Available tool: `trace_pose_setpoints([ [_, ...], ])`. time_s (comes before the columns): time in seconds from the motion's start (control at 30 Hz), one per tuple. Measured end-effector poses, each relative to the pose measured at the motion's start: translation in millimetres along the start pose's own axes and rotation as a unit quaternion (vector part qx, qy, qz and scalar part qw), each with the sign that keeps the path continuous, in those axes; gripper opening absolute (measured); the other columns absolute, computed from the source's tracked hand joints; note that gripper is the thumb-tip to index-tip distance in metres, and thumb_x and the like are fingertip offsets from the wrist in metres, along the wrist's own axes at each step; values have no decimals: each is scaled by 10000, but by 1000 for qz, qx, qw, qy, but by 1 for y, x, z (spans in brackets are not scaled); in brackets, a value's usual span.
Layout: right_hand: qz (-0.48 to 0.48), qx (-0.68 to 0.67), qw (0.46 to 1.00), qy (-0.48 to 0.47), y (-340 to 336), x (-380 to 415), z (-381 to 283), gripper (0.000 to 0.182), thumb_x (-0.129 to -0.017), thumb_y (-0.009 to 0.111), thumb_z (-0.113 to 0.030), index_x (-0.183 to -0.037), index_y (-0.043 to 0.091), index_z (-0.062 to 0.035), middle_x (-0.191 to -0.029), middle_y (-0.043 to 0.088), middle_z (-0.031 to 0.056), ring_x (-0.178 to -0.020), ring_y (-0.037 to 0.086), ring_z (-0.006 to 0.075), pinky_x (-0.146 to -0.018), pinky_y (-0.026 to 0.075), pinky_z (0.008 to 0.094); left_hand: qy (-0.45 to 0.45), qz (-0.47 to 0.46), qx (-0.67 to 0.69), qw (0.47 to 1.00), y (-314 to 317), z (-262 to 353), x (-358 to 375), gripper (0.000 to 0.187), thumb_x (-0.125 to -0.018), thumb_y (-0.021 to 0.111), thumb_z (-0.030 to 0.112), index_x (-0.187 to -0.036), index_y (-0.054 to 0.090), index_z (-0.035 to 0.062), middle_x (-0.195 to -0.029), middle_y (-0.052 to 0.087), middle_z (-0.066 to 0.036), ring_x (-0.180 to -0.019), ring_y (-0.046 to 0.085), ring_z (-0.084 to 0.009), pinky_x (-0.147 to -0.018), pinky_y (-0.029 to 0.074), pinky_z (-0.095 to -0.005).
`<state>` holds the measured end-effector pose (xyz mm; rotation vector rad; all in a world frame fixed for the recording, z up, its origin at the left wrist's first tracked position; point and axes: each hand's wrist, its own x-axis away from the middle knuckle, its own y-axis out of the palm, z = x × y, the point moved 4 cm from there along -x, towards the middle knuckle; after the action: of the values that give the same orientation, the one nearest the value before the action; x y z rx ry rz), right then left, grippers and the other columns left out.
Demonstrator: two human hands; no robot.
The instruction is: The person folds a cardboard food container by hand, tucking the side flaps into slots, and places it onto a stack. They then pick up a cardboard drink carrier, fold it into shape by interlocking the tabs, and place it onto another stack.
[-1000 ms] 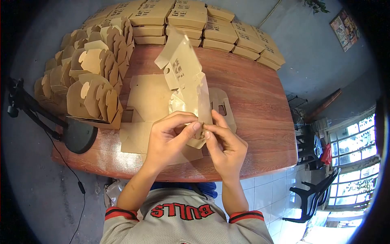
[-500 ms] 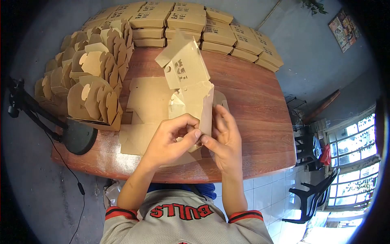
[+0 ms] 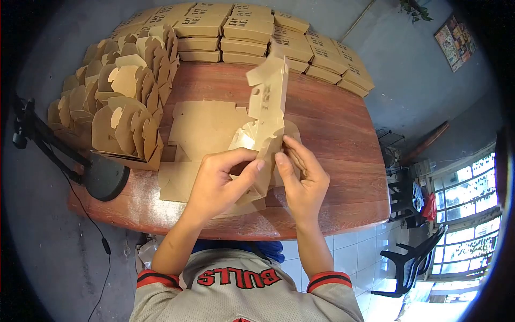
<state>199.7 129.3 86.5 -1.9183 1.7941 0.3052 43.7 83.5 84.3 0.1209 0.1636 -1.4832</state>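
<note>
A partly folded cardboard box (image 3: 272, 102) stands tilted between my hands, its long printed lid flap pointing up and away. My left hand (image 3: 224, 180) is closed on the box's left side, with thumb and index finger at its edge. On the right side, my right hand (image 3: 303, 177) has its curved fingers against the cardboard, the thumb near the side panel. Beneath the box, flat unfolded cardboard (image 3: 201, 126) lies on the wooden table.
Open folded boxes (image 3: 126, 134) crowd the table's left side. Closed printed boxes (image 3: 247, 28) are stacked along the back. A black stand base (image 3: 107, 177) sits at the left edge. A black chair (image 3: 410, 263) stands on the floor at right.
The box has turned, so its printed flap is now more edge-on and further right. My right hand has shifted slightly right, up the box's side, and its thumb has moved away from my left thumb.
</note>
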Motion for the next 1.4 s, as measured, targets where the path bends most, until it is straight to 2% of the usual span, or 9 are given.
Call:
trace_pose_setpoints([
  [0.13,9,-143,988,48,9,-12,0,240,-874,688,-80,-1105,682,-17,-1035,713,100,-976,656,153,-868,499,284,10,-16,-34,999,2,-4,0,191,-940,596,131,-999,659,-40,-725,619,-13,-652,552,-61,-624,492,-234],
  [0.37,0,-55,998,-9,8,-5,4,221,-877,684,-79,-1089,690,-15,-999,718,92,-927,660,128,-828,507,258,60,107,53,991,7,-13,0,229,-953,586,160,-1038,646,-44,-772,602,-6,-700,524,-53,-636,461,-220],
  [0.5,64,-7,998,-3,3,-5,7,189,-883,676,-77,-1061,701,-22,-950,724,76,-844,652,95,-761,513,241,-18,-23,54,998,4,-5,1,235,-959,563,147,-1058,637,-53,-809,639,-28,-739,564,-84,-678,471,-257],
  [0.6,121,-11,992,18,-14,-11,16,180,-911,638,-78,-1071,683,-8,-971,706,61,-841,623,89,-755,499,231,152,20,14,988,-1,-3,4,218,-949,556,124,-1048,641,-51,-842,668,-72,-776,615,-121,-689,478,-255],
  [0.7,165,-73,982,53,-37,-20,29,187,-947,586,-88,-1096,652,4,-1036,673,67,-895,617,110,-784,494,241,136,200,-117,963,-43,-16,8,228,-981,517,131,-1089,628,-36,-908,671,-64,-890,633,-123,-777,483,-240],
  [0.8,137,-214,961,105,-57,-22,54,191,-970,541,-100,-1119,611,-2,-1061,646,65,-901,629,121,-767,528,244,60,215,-69,972,-61,-30,3,224,-969,524,70,-1154,594,-34,-978,668,-71,-943,623,-139,-824,479,-254],
  [0.97,129,-365,904,180,-49,-20,55,186,-973,484,-59,-1122,591,-29,-1077,635,61,-905,655,145,-750,583,278,38,8,135,990,-37,-25,-1,473,-918,605,34,-1357,448,-46,-1276,553,-151,-1121,588,-223,-965,481,-333],
  [1.2,58,-370,901,220,-31,-11,70,268,-960,450,-45,-1205,555,-15,-1154,625,105,-982,648,206,-806,578,304,28,76,283,956,-28,-35,-9,392,-897,659,53,-1259,545,-42,-1134,623,-128,-981,612,-140,-810,511,-261],
  [1.4,-84,-188,944,259,-37,-11,93,379,-936,543,-55,-1310,521,3,-1154,629,151,-990,641,202,-813,552,307,142,238,90,957,-36,-12,5,163,-868,669,4,-1020,649,-50,-859,672,-50,-760,636,-113,-694,527,-248],
])
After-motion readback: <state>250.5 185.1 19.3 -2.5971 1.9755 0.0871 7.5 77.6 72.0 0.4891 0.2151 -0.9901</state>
